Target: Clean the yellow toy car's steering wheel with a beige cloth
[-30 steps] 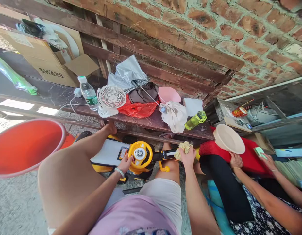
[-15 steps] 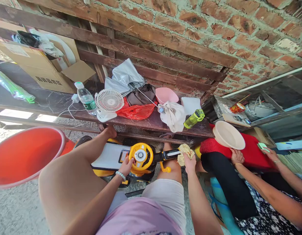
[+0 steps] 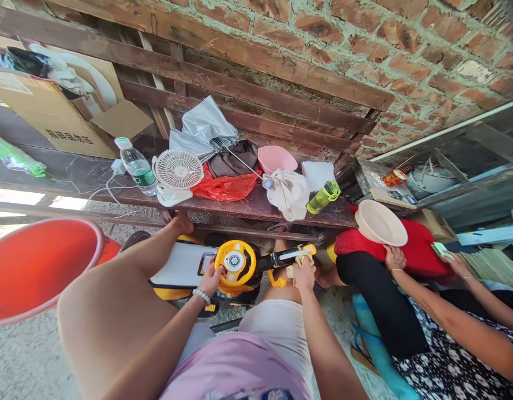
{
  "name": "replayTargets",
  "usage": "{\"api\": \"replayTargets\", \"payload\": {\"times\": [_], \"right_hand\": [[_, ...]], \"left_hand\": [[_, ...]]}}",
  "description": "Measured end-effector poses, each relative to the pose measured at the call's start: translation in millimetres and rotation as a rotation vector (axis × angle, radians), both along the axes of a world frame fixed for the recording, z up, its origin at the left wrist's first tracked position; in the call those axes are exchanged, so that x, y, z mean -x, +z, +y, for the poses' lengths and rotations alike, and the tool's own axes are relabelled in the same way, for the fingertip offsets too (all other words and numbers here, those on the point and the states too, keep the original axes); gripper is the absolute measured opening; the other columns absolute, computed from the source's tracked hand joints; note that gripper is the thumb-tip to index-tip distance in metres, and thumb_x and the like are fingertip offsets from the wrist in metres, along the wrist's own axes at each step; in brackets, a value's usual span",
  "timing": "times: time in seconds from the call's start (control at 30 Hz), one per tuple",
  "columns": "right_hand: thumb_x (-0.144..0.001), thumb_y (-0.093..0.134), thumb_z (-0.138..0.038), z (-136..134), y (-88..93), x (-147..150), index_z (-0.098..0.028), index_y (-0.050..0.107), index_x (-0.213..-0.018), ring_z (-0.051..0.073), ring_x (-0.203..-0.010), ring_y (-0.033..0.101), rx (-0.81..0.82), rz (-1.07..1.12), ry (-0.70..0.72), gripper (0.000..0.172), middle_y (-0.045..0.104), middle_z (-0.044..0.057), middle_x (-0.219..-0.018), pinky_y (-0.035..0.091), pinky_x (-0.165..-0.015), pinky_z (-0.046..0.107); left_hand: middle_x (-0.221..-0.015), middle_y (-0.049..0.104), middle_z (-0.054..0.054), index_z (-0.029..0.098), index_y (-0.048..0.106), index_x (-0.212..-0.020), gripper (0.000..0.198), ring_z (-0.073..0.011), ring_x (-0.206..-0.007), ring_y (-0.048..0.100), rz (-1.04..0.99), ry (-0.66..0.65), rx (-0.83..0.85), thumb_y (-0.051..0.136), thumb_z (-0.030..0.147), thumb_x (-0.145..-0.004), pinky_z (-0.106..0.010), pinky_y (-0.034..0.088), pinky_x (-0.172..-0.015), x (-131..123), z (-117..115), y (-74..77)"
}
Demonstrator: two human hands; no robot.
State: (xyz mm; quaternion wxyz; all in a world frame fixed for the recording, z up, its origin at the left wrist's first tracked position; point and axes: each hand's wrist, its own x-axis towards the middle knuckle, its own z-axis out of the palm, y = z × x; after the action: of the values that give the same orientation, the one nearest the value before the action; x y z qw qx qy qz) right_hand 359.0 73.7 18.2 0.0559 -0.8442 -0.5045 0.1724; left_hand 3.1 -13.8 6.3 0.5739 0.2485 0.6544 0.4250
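Between my legs stands a yellow, black and white toy excavator (image 3: 173,266), a ride-on with a seat. My left hand (image 3: 212,279) is closed on the left side of its yellow steering wheel (image 3: 235,262). In my right hand (image 3: 305,273) is a crumpled pale yellow cloth (image 3: 302,259), pressed against the toy's arm (image 3: 287,255) near its yellow tip. Part of the cloth is hidden under my fingers. A yellow hook-like piece (image 3: 277,279) hangs below the arm.
A wooden bench (image 3: 223,210) ahead holds a fan (image 3: 179,169), water bottle (image 3: 137,166), umbrella (image 3: 204,125) and green bottle (image 3: 323,197). An orange-red basin (image 3: 35,266) stands left. On the right, a person's hand (image 3: 395,258) touches a cream bowl (image 3: 381,223); their other hand holds a green cloth.
My right hand has moved left and slightly down with the cloth, baring the arm's yellow tip. My left hand stays on the wheel. The whole view has shifted slightly.
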Motion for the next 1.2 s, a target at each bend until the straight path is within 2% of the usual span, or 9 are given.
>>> {"api": "replayTargets", "payload": {"times": [0.13,0.23,0.33,0.57,0.7,0.87,0.97,1.07,1.2], "right_hand": [[-0.1,0.049,-0.032,-11,21.2,21,-0.025,0.047,-0.155,0.022,-0.094,0.07,0.2,-0.136,0.153,0.055,0.055,0.015,-0.131,0.051,-0.088,0.036],[-0.098,0.055,-0.03,-27,32.3,27,-0.031,0.048,-0.155,0.019,-0.096,0.068,0.216,-0.185,0.403,0.058,0.053,0.011,-0.131,0.049,-0.084,0.03],[-0.095,0.058,-0.029,-36,34.0,28,-0.034,0.046,-0.156,0.02,-0.101,0.066,0.214,-0.204,0.528,0.063,0.052,0.009,-0.134,0.047,-0.083,0.028],[-0.099,0.047,-0.039,5,34.6,-9,-0.023,0.035,-0.165,0.027,-0.103,0.069,0.284,-0.134,0.217,0.069,0.055,0.017,-0.135,0.05,-0.09,0.038],[-0.097,0.05,-0.037,14,38.0,-10,-0.022,0.036,-0.164,0.03,-0.108,0.068,0.286,-0.101,0.181,0.07,0.055,0.02,-0.139,0.049,-0.094,0.04],[-0.095,0.056,-0.032,-19,38.7,21,-0.028,0.045,-0.159,0.024,-0.1,0.069,0.259,-0.13,0.441,0.065,0.055,0.015,-0.139,0.048,-0.087,0.033],[-0.091,0.062,-0.028,-32,45.6,18,-0.033,0.051,-0.155,0.022,-0.103,0.067,0.253,-0.102,0.617,0.065,0.056,0.01,-0.141,0.047,-0.087,0.029],[-0.089,0.062,-0.025,-23,62.7,-4,-0.035,0.057,-0.151,0.022,-0.106,0.067,0.237,-0.035,0.642,0.063,0.058,0.007,-0.143,0.048,-0.09,0.028],[-0.094,0.057,-0.03,21,90.2,-25,-0.032,0.054,-0.153,0.021,-0.11,0.066,0.017,-0.097,0.538,0.059,0.046,0.007,-0.157,0.05,-0.092,0.029]], "left_hand": [[-0.067,0.064,-0.001,0.024,0.056,-0.073,0.047,-0.0177,-0.063,0.058,-0.017,0.021,0.001,0.074,0.067,-0.067,-0.03,0.049,-0.061,1,2,-3.1],[-0.065,0.063,-0.001,0.024,0.055,-0.072,0.045,-0.0173,-0.061,0.058,-0.027,0.035,0.009,0.074,0.064,-0.071,-0.029,0.049,-0.059,-1,3,-3.3],[-0.064,0.062,0.0,0.024,0.054,-0.073,0.044,-0.0167,-0.06,0.057,-0.021,0.043,0.013,0.073,0.064,-0.073,-0.028,0.048,-0.058,-2,3,-2.3],[-0.067,0.065,-0.001,0.024,0.057,-0.074,0.056,-0.0184,-0.063,0.061,-0.007,0.012,-0.005,0.076,0.075,-0.063,-0.032,0.054,-0.064,1,0,-1.7],[-0.066,0.064,-0.001,0.024,0.056,-0.074,0.06,-0.0184,-0.062,0.061,0.002,0.02,-0.011,0.075,0.079,-0.06,-0.032,0.054,-0.063,1,1,-2.8],[-0.063,0.063,0.0,0.024,0.055,-0.073,0.059,-0.0181,-0.06,0.06,0.013,0.042,-0.019,0.074,0.079,-0.061,-0.031,0.052,-0.059,-2,1,0.1],[-0.062,0.062,0.0,0.024,0.055,-0.071,0.058,-0.0175,-0.058,0.058,-0.02,0.05,-0.031,0.077,0.076,-0.059,-0.03,0.051,-0.058,-2,1,2.5],[-0.064,0.063,-0.001,0.025,0.055,-0.071,0.055,-0.0175,-0.06,0.058,-0.036,0.036,-0.018,0.077,0.073,-0.06,-0.03,0.051,-0.059,-2,1,4.0],[-0.064,0.061,0.0,0.026,0.054,-0.072,0.052,-0.0178,-0.061,0.058,-0.029,0.033,0.009,0.075,0.072,-0.064,-0.03,0.051,-0.062,-2,2,4.6]]}}
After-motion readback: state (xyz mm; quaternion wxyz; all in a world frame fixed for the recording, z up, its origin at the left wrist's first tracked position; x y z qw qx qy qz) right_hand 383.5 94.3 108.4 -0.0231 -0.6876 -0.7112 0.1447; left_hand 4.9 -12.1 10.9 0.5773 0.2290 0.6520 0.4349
